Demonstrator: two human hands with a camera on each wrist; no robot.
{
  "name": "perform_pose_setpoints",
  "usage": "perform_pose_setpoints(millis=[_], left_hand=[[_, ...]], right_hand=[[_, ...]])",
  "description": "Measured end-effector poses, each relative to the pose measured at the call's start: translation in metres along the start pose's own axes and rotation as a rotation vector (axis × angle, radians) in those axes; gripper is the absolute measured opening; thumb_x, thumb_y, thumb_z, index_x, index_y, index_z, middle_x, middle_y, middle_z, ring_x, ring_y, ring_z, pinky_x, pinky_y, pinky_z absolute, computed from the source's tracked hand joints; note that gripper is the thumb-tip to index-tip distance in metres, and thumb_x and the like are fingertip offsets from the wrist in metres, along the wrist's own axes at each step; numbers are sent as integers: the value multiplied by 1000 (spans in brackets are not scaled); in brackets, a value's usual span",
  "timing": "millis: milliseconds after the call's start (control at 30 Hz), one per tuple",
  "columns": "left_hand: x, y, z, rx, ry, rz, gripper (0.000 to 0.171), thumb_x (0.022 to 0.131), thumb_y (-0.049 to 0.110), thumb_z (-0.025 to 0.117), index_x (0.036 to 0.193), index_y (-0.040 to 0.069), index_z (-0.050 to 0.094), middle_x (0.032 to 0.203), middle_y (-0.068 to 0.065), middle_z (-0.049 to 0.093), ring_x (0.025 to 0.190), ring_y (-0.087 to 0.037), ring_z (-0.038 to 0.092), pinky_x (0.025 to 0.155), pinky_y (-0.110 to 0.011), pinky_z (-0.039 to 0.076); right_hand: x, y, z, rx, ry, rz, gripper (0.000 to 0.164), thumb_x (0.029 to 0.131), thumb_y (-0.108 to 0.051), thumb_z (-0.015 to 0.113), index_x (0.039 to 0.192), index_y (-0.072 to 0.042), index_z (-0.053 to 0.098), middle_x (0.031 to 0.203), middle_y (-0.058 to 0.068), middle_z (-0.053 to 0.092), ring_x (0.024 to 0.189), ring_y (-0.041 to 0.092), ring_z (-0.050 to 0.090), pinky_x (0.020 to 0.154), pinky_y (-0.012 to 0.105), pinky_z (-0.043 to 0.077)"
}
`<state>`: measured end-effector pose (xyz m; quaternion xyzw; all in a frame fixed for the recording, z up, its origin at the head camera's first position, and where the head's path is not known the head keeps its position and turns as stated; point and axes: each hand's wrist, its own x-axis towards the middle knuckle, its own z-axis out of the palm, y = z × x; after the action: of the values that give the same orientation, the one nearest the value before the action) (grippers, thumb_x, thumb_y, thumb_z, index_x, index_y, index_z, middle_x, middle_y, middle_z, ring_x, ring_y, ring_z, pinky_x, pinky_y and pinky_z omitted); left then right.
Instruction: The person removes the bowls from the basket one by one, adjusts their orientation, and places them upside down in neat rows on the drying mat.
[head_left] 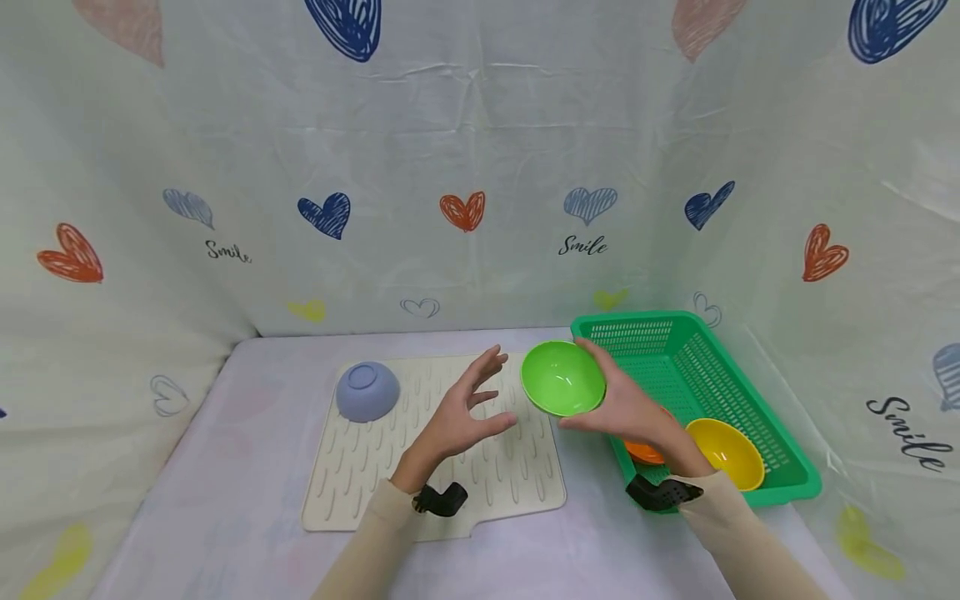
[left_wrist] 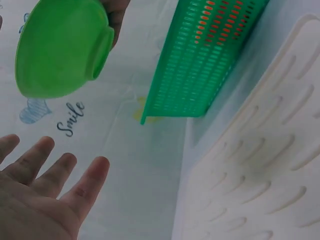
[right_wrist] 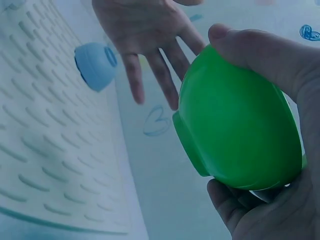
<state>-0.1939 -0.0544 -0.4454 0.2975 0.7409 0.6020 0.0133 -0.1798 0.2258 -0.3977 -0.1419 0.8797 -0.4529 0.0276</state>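
My right hand (head_left: 618, 406) grips a green bowl (head_left: 562, 378) by its right side, thumb and fingers around it. In the head view the bowl's hollow side faces me, over the right edge of the ridged cream drying mat (head_left: 442, 500). The right wrist view shows the green bowl (right_wrist: 235, 125) from its outside, with the foot ring toward the left. My left hand (head_left: 457, 417) holds nothing, its fingers spread, left of the green bowl and above the mat. A blue-purple bowl (head_left: 367, 392) lies upside down on the mat's far left corner.
To the right stands a green perforated basket (head_left: 738, 379). Inside its near part are a yellow bowl (head_left: 727, 454) and an orange dish (head_left: 643, 452), partly hidden by my right arm. A white heart-printed curtain (head_left: 465, 275) rises behind the table (head_left: 240, 467).
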Motion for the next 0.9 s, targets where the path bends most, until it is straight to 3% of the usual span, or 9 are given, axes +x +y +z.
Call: perform_pose_setpoints(millis=[233,567,700,900], left_hand=[[5,3,-5,-15,-34,19,98,88,38,81,165,20,23,166,-10,35,154,-32,34,113,-51,49],[-1,3,-12,-48,-71,-25,106,84,47,84,165,22,22,167,-8,33,153,-31,35,113,-52,48],[-3,3,-14,-49,-89,-34,108,81,48,86,165,25,22,167,-8,32,151,-31,39,112,-50,49],[-7,3,-17,-35,-96,-38,109,80,41,89,165,22,24,160,-10,42,139,-31,52,111,-47,51]], right_hand=[[3,-5,17,48,-21,-49,121,69,-26,97,163,-14,21,157,20,40,124,41,53,94,48,55],[4,-16,35,106,-94,-116,117,71,-29,96,162,-14,23,152,21,42,123,38,53,93,42,55],[6,-18,41,157,-117,-125,116,72,-24,95,162,-15,23,152,20,43,122,37,54,93,40,56],[9,-20,48,183,-135,-125,117,71,-19,95,162,-16,22,151,18,45,123,36,54,95,43,55]])
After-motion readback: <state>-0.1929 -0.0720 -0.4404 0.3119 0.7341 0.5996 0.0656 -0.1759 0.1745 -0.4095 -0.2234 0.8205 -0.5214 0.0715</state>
